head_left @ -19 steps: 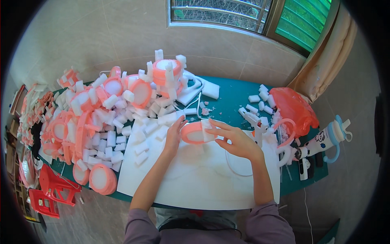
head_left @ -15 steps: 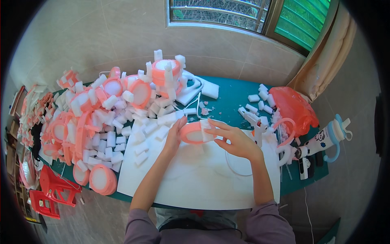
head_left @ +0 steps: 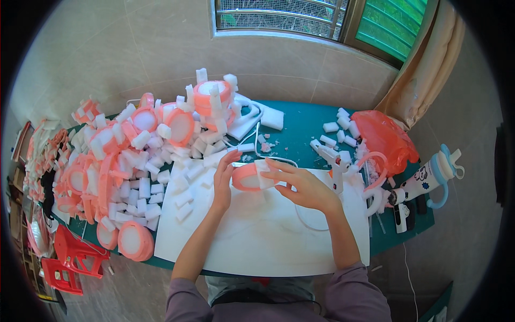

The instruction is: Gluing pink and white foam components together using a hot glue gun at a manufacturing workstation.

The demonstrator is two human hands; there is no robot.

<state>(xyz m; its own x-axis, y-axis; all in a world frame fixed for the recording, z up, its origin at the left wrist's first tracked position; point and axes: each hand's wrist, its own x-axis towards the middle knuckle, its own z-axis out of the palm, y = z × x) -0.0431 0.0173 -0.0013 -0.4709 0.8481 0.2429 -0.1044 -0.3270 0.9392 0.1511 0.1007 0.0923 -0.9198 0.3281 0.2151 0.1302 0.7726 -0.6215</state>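
Note:
A round foam piece (head_left: 245,178) with a pink rim and white middle is held up over the white board. On its right side sits a white foam block (head_left: 264,175). My right hand (head_left: 304,188) grips the piece at this block, fingers over the top and thumb below. My left hand (head_left: 222,183) stands upright at the piece's left edge, fingers stretched out and holding nothing. Whether its thumb still touches the rim is too close to tell.
The white board (head_left: 252,244) covers the front of a green table (head_left: 300,115). Pink foam rings (head_left: 102,177) and white foam blocks (head_left: 144,187) are heaped on the left. On the right are a white glue gun (head_left: 328,155), a red plastic bag (head_left: 383,140) and a bottle (head_left: 421,182).
My left hand has loosened from the pink rim, its fingers straightening and moving left. The round piece stays in my right hand. The whole view has shifted slightly.

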